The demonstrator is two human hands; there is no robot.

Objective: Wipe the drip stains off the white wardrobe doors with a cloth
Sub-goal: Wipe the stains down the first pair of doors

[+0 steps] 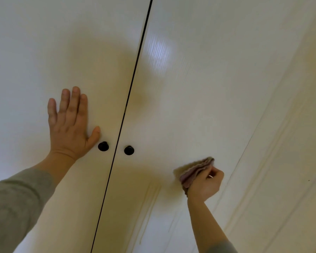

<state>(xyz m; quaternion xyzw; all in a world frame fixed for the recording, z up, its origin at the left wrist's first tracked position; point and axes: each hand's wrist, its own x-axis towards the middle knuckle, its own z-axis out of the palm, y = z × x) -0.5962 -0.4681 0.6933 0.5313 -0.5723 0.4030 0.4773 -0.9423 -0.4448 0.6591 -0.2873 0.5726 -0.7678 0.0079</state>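
The right hand (205,183) is gripping a folded pinkish cloth (195,171) against the glossy white right wardrobe door (199,88), right of the thin dark door seam (128,99). The left hand (69,128), fingers straight, is pressing flat left of that seam. The wardrobe is standing closed, contents hidden.

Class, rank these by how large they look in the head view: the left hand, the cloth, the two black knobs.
1. left hand
2. cloth, partly hidden by the right hand
3. left knob and right knob: they look alike, so they are not ranked against each other.
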